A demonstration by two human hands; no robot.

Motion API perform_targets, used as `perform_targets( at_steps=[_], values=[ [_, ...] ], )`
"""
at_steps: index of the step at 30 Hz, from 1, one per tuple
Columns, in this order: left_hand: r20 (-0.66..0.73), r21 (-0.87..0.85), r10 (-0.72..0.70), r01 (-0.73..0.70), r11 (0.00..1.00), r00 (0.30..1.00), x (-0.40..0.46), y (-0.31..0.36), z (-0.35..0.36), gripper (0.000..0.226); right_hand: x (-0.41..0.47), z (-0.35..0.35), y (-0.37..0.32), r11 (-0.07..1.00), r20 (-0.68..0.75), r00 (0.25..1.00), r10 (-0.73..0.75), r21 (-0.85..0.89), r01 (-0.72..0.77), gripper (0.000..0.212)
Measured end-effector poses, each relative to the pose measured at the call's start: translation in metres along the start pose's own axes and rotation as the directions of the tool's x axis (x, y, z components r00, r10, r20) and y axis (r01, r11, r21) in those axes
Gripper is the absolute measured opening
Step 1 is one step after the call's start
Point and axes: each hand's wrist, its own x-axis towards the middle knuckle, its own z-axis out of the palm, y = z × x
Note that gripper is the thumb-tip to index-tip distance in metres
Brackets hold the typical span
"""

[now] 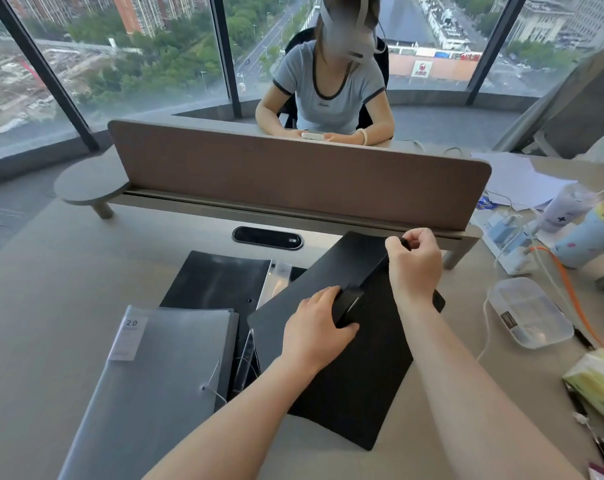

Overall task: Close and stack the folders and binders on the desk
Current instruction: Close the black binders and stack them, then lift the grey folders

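Observation:
A black binder (356, 382) lies open and slanted in the middle of the desk, its spine running from lower left to upper right. My left hand (314, 327) grips the spine's near end. My right hand (415, 265) pinches the spine's far end near the top corner. A grey translucent folder (162, 375) with a "20" label and an elastic cord lies shut at the lower left. Another black folder (214, 282) lies behind it, partly under both, with clear sleeves showing at its edge.
A brown divider panel (293, 174) crosses the desk's far side; a person sits behind it. At the right lie a clear plastic box (532, 313), a power strip with cables (508, 244), bottles (588, 237), a tissue pack (602, 386) and pens (595, 434).

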Motion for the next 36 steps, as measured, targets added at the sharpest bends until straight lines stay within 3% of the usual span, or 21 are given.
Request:
perform_targets(
  at_steps=[10,14,17,20,24,28,31,33,36],
  values=[
    [-0.251,-0.123,-0.023,-0.008,0.992,0.968,-0.022,-0.012,-0.074,0.021,-0.049,0.034,-0.085,0.954,0.05,0.979,-0.196,0.241,0.179,0.009],
    [-0.256,-0.227,-0.083,0.023,0.974,0.963,-0.024,-0.032,-0.093,0.018,-0.068,0.051,-0.101,0.921,0.098,0.933,-0.346,0.224,0.318,0.011],
    [-0.207,-0.411,-0.147,0.05,0.91,0.967,-0.027,-0.049,-0.109,0.013,-0.081,0.062,-0.105,0.909,0.164,0.918,-0.362,0.282,0.308,0.014],
    [-0.166,-0.601,-0.235,0.09,0.794,0.958,-0.031,-0.062,-0.126,0.012,-0.088,0.071,-0.095,0.927,0.174,0.932,-0.317,0.267,0.265,0.017],
    [-0.094,-0.802,-0.318,0.118,0.586,0.943,-0.035,-0.084,-0.147,0.013,-0.097,0.082,-0.065,0.98,0.214,0.959,-0.188,0.1,0.17,0.032],
    [-0.047,-0.874,-0.375,0.144,0.464,0.926,-0.039,-0.113,-0.165,0.013,-0.109,0.091,-0.035,1.0,0.3,0.954,0.002,0.018,-0.008,0.047],
    [-0.004,-0.887,-0.405,0.184,0.424,0.915,-0.046,-0.139,-0.176,0.014,-0.125,0.099,-0.02,0.978,0.401,0.897,0.188,0.012,-0.21,0.054],
    [0.025,-0.887,-0.423,0.215,0.408,0.906,-0.053,-0.158,-0.181,0.015,-0.136,0.107,-0.011,0.958,0.466,0.845,0.262,-0.023,-0.285,0.047],
    [0.04,-0.877,-0.472,0.257,0.405,0.88,-0.066,-0.187,-0.185,0.017,-0.157,0.119,0.002,0.952,0.544,0.79,0.284,-0.064,-0.298,0.02]
  ],
)
